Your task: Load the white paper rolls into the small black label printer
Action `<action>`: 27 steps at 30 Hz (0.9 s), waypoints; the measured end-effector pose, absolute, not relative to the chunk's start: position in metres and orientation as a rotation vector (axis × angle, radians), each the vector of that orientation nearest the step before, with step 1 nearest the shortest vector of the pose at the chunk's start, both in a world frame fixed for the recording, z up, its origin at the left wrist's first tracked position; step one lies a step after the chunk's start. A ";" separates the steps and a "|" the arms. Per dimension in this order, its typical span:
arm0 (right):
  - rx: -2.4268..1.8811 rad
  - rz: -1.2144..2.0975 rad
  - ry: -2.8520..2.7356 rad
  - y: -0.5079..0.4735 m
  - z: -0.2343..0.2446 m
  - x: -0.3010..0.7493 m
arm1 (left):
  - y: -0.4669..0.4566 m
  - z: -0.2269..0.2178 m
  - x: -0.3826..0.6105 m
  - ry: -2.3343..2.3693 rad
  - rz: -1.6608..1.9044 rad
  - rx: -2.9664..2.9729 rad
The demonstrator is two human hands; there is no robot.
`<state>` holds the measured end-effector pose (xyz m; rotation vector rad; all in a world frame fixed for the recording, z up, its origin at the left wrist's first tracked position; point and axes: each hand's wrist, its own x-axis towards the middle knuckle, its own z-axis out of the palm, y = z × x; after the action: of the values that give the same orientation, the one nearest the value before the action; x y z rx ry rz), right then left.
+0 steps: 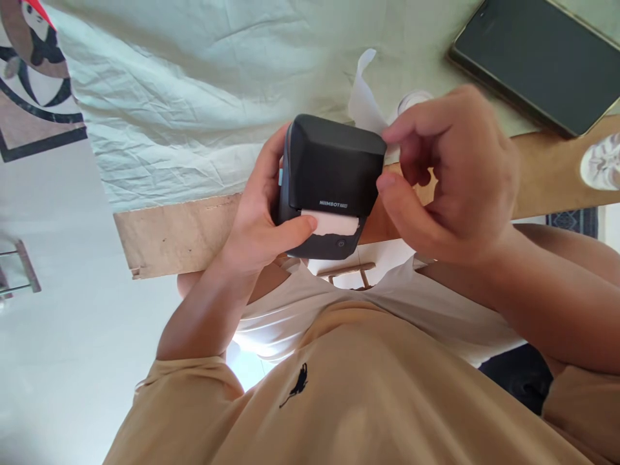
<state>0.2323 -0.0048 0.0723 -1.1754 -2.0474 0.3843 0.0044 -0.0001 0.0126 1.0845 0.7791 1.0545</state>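
A black label printer (336, 165) marked NIIMBOT sits in my left hand (259, 219), whose thumb rests on the paper at the front slot. From that slot comes a short white label strip (339, 224) with a ragged edge. Beside the printer's right edge is my right hand (450, 174), its thumb and index finger apart and the other fingers curled. The index fingertip is close to the printer's corner; I cannot tell if it touches. Behind the printer a curled white paper strip (365, 97) stands up, and a white round object (411, 100) is partly hidden by my right hand.
A pale green cloth (203, 84) covers the table, with its bare wooden edge (179, 236) towards me. At the upper right lies a dark smartphone (542, 58). A white patterned object (603, 163) is at the far right edge. A panda picture (41, 77) shows at upper left.
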 end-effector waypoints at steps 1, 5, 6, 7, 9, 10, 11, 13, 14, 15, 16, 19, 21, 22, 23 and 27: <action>-1.226 0.439 -2.039 -0.007 0.071 0.233 | -0.001 0.013 0.004 0.743 1.063 1.101; -1.349 0.752 -2.061 -0.014 0.067 0.236 | -0.006 0.020 0.004 0.658 1.091 1.098; -1.359 0.804 -2.080 -0.015 0.066 0.237 | -0.007 0.023 0.004 0.692 1.075 1.092; -1.368 0.850 -2.097 -0.015 0.066 0.238 | -0.009 0.027 0.004 0.731 1.057 1.092; -1.408 0.916 -2.113 -0.014 0.064 0.238 | -0.010 0.032 0.004 0.804 1.009 1.099; -1.431 0.948 -2.120 -0.013 0.063 0.238 | -0.010 0.033 0.004 0.818 0.994 1.111; -1.453 0.971 -2.122 -0.012 0.062 0.238 | -0.010 0.032 0.005 0.818 0.987 1.121; -1.476 1.001 -2.128 -0.011 0.059 0.237 | -0.010 0.028 0.006 0.767 0.995 1.136; -1.462 1.040 -2.128 -0.010 0.058 0.236 | -0.010 0.025 0.006 0.729 1.015 1.151; -1.435 1.100 -2.114 -0.010 0.058 0.235 | -0.010 0.022 0.006 0.705 1.042 1.171; -1.404 1.177 -2.085 -0.010 0.058 0.234 | -0.011 0.020 0.006 0.708 1.071 1.196; -1.334 1.390 -1.929 -0.012 0.058 0.231 | -0.014 0.020 0.005 0.800 1.113 1.284; -1.329 1.416 -1.838 -0.012 0.059 0.229 | -0.016 0.025 0.004 0.812 1.100 1.291; -1.319 1.421 -1.804 -0.011 0.059 0.229 | -0.016 0.027 0.004 0.770 1.096 1.283; -1.295 1.437 -1.767 -0.011 0.059 0.229 | -0.016 0.029 0.004 0.729 1.090 1.265; -1.155 1.571 -1.665 -0.007 0.057 0.231 | -0.015 0.028 0.006 0.696 1.077 1.190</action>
<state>0.2311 -0.0068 0.0567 -1.1551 -1.6651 1.5713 0.0063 -0.0146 0.0278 1.1904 0.6961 1.0769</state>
